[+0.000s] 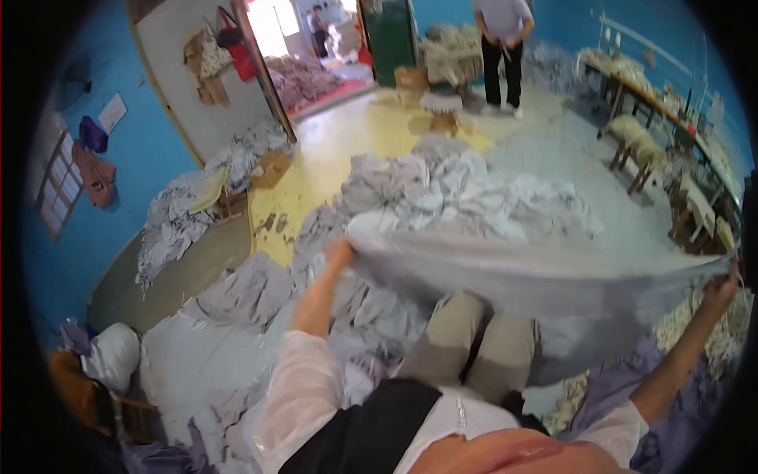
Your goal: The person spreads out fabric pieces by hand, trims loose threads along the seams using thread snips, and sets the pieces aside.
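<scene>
A wide piece of grey fabric (505,272) hangs stretched between my two hands, in front of my legs. My left hand (340,254) is closed on its left end, a little blurred. Far out to the right, my right hand (720,289) grips the opposite end at about the same height. The cloth sags between them, and its lower part falls beside my right leg. Beyond it lies a big heap of grey and pale cloth (442,186) on the floor. More crumpled grey cloth (245,294) spreads below and left of my left hand.
Purple cloth (608,399) and cream material (671,328) lie under my right arm. Along the right wall runs a long worktable (655,103) with cloth-covered stools (636,142). A person (503,47) stands at the back. A cardboard box (270,169) sits near the doorway at left.
</scene>
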`<state>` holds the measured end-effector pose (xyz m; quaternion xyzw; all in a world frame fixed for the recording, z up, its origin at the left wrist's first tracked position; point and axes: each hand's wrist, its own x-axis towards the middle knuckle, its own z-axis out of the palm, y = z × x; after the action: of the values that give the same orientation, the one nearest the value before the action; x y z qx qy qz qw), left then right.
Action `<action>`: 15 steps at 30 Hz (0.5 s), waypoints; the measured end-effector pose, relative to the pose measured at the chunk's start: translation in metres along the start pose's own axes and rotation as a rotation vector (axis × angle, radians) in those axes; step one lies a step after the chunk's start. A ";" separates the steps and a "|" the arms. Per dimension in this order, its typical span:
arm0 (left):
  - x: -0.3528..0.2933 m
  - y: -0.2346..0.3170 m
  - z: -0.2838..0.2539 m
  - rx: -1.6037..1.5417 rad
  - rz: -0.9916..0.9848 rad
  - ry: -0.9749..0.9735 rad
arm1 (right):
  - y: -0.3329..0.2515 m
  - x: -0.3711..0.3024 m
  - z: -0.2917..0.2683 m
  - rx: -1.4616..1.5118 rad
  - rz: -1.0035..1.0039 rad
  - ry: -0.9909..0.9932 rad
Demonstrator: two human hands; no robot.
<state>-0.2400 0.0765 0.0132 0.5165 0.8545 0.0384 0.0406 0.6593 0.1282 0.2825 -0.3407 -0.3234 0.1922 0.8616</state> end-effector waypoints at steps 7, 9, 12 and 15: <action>-0.047 -0.129 -0.203 0.096 0.021 1.121 | 0.110 -0.089 -0.086 0.071 0.431 -0.074; -0.095 -0.138 -0.191 0.149 -0.022 1.094 | 0.136 -0.138 -0.089 0.046 0.416 -0.013; -0.135 -0.193 -0.102 0.328 -0.029 0.627 | 0.187 -0.204 -0.110 -0.250 0.555 -0.078; -0.171 -0.238 -0.012 0.414 0.045 -0.269 | 0.213 -0.258 -0.112 -0.274 0.773 -0.028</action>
<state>-0.3715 -0.1857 0.0050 0.5330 0.8194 -0.2055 0.0466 0.5279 0.0817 -0.0412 -0.5461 -0.2059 0.4616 0.6680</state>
